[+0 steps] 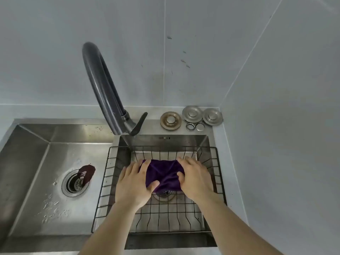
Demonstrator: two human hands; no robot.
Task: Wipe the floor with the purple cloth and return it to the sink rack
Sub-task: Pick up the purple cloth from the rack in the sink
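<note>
Both hands are on the purple cloth (pixel 162 173), which lies bunched in the middle of the black wire sink rack (pixel 108 168) set in the right basin, nearer the rack's far edge than its near edge. Left hand (pixel 133 183): fingers spread flat over the cloth's left side, thumb pressed into the fabric; not a closed grasp, more a palm-down hold. Right hand (pixel 196 178): fingers extended toward the rack's far edge, thumb hooked into a fold, so it pinches the cloth lightly at the right side. Judgement: whether this is pick-up or put-back cannot be told from this view alone; either way the step is handling the cloth on the rack. To do it well: keep the fabric gathered between both thumbs so no corner slips through the wire grid toward the drain (pixel 163 195) below; if laying it down, smooth outward from the centre so it sits across several wires and can dry; if lifting, close the fingers first and raise it straight up, clear of the rack's raised rim. Materials: cloth looks like soft, plush microfibre, deep violet, creased into loose folds, limp. Rack is thin coated wire, rectangular grid, open weave. Basins are brushed stainless steel, angular; left basin (pixel 46 162) shows water droplets and a dark reddish object (pixel 87 173) at its strainer. Faucet (pixel 103 85) is a matte dark arched tube. Round metal drain fittings (pixel 192 117) sit at the far right corner of the sink deck.
</note>
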